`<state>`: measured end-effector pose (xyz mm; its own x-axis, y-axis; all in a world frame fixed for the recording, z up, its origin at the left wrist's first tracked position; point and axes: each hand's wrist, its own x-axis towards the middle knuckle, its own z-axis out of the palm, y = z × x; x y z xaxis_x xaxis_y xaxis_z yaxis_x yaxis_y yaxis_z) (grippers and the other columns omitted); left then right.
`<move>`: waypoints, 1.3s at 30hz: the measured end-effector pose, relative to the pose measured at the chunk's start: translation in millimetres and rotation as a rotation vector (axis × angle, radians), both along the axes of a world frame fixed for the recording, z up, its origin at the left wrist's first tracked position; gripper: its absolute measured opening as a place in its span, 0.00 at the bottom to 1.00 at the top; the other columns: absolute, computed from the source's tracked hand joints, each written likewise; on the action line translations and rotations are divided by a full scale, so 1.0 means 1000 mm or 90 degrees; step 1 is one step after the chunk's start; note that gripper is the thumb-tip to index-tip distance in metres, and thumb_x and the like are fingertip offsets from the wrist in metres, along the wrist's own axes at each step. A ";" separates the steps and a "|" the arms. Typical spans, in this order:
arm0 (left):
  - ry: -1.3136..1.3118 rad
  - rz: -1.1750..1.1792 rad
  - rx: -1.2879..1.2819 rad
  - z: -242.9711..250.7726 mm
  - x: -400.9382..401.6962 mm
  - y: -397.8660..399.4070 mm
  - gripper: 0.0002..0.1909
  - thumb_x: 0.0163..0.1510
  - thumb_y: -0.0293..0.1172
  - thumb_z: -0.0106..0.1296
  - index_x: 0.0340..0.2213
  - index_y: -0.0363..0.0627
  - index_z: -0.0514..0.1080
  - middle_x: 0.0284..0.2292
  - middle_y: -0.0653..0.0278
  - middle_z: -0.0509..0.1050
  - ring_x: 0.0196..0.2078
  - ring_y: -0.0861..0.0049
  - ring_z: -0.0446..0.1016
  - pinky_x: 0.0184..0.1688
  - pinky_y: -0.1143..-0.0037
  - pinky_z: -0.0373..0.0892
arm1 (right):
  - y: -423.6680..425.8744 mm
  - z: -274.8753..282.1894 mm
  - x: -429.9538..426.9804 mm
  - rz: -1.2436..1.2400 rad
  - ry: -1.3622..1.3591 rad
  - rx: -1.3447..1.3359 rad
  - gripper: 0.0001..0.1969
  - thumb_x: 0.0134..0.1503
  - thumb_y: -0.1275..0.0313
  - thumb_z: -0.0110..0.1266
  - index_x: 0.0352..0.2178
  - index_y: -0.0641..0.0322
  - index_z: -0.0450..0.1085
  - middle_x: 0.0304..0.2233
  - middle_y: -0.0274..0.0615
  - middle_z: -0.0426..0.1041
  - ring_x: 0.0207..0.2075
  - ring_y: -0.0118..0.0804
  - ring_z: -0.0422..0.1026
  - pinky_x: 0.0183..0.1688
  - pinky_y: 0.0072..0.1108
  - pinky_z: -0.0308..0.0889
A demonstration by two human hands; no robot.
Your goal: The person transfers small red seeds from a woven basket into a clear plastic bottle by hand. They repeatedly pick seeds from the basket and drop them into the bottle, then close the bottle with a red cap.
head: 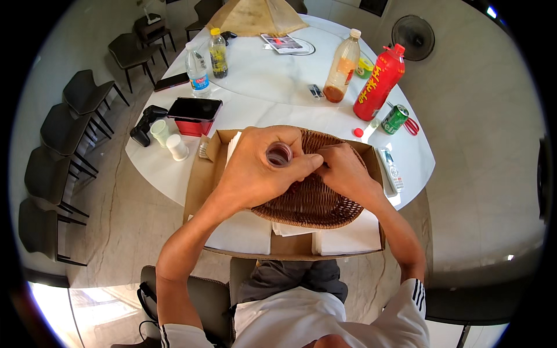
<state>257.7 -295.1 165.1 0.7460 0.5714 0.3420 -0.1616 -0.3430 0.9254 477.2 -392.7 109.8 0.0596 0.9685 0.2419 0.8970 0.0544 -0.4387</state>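
Observation:
My left hand (256,174) is closed around a small clear bottle or tube (279,155), whose round open mouth faces up with something dark inside. Close beside it, my right hand (346,172) has its fingers curled together near the left thumb; whether they pinch anything is hidden. Both hands are over a brown wicker basket (313,213), which rests tilted in a shallow cardboard box (278,256). Stacks of white paper (241,232) lie in the box around the basket. A little red shows inside the basket below the left hand.
On the white table (270,95) stand a red bottle (380,82), a tall clear bottle (342,69) and a green can (395,119). A remote control (390,172) lies right of the box. To its left are white containers (177,147), a game controller (147,125) and a phone on a red box (195,109).

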 end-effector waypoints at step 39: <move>0.054 0.002 0.053 0.004 -0.004 0.001 0.18 0.57 0.28 0.68 0.20 0.40 0.70 0.22 0.67 0.78 0.27 0.88 0.74 0.31 0.81 0.68 | -0.008 -0.008 0.000 0.011 -0.102 -0.066 0.10 0.52 0.73 0.65 0.35 0.67 0.83 0.32 0.57 0.79 0.39 0.62 0.79 0.47 0.45 0.74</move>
